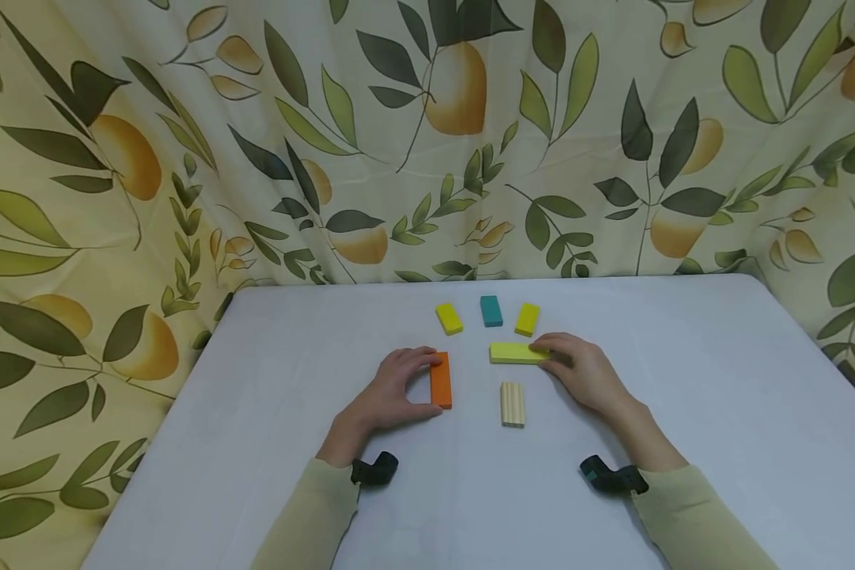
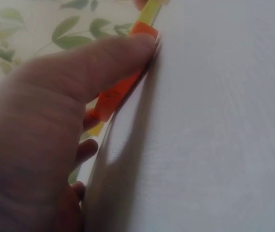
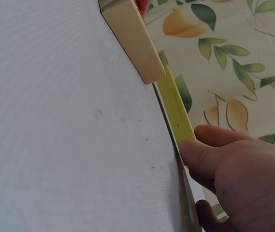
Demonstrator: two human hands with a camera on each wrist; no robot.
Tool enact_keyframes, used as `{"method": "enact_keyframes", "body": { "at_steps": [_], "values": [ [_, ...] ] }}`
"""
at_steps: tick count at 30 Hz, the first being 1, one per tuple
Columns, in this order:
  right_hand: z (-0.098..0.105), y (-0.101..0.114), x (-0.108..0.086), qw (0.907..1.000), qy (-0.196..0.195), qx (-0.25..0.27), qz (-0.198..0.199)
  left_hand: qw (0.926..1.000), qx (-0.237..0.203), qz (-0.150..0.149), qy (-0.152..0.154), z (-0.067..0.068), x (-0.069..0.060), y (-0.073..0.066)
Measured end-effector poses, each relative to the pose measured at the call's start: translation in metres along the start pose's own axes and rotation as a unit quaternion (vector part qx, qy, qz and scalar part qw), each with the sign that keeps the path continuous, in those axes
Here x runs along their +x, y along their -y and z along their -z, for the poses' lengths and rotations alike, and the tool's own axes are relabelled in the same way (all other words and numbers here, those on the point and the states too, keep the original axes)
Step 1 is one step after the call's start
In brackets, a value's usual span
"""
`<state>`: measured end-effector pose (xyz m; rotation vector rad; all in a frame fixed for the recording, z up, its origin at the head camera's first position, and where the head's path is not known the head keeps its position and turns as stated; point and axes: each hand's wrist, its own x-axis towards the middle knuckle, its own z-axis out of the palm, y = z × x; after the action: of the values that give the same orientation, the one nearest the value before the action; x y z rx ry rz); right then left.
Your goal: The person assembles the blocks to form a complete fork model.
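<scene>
An orange block (image 1: 441,381) lies lengthwise front to back, and the left hand (image 1: 397,388) pinches its two ends between thumb and fingers. In the left wrist view the thumb of the left hand (image 2: 79,82) rests on one end of the orange block (image 2: 120,92). The right hand (image 1: 586,372) pinches the right end of a yellow-green block (image 1: 514,353) that lies crosswise. The right wrist view shows the right hand (image 3: 243,164) at the near end of the yellow-green block (image 3: 175,104). A ribbed wooden block (image 1: 512,404) lies between the hands.
Behind the hands lie a yellow block (image 1: 449,318), a teal block (image 1: 492,311) and another yellow block (image 1: 527,319). The white table (image 1: 256,356) ends at a patterned curtain (image 1: 427,158) at the back.
</scene>
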<state>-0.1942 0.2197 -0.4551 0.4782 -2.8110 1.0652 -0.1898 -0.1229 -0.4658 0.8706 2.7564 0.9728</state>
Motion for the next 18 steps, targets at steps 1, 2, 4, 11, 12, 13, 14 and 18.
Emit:
{"method": "enact_keyframes", "body": {
  "at_steps": [1,2,4,11,12,13,14,18],
  "values": [
    [0.0001,-0.0002,-0.0001,1.0000,0.000,0.000,0.000,1.0000,-0.001,0.000,0.000,-0.0003,0.0000,-0.0001],
    [0.0003,-0.0004,0.0000,1.0000,0.000,0.000,0.000,1.0000,-0.002,-0.001,-0.001,-0.0005,0.0001,0.0000],
    [0.0007,-0.0004,0.0007,1.0000,0.000,-0.001,0.000,1.0000,-0.003,-0.001,-0.003,-0.0009,0.0004,-0.0001],
    [0.0013,0.0024,0.0032,1.0000,0.000,-0.002,0.000,0.9998,-0.019,-0.003,-0.001,-0.0016,0.0008,-0.0029],
    [0.0012,0.0028,0.0035,1.0000,-0.001,-0.002,-0.001,0.9998,-0.021,-0.003,0.000,-0.0017,0.0011,-0.0035],
    [0.0009,0.0030,0.0037,1.0000,-0.002,-0.002,0.000,0.9998,-0.022,-0.001,0.002,-0.0021,0.0015,-0.0040],
    [0.0004,0.0034,0.0039,1.0000,-0.003,-0.001,0.000,0.9997,-0.023,0.000,0.003,-0.0026,0.0018,-0.0044],
    [-0.0025,0.0047,0.0044,1.0000,0.000,0.005,0.001,0.9996,-0.027,0.002,0.011,-0.0049,0.0024,-0.0065]
  ]
}}
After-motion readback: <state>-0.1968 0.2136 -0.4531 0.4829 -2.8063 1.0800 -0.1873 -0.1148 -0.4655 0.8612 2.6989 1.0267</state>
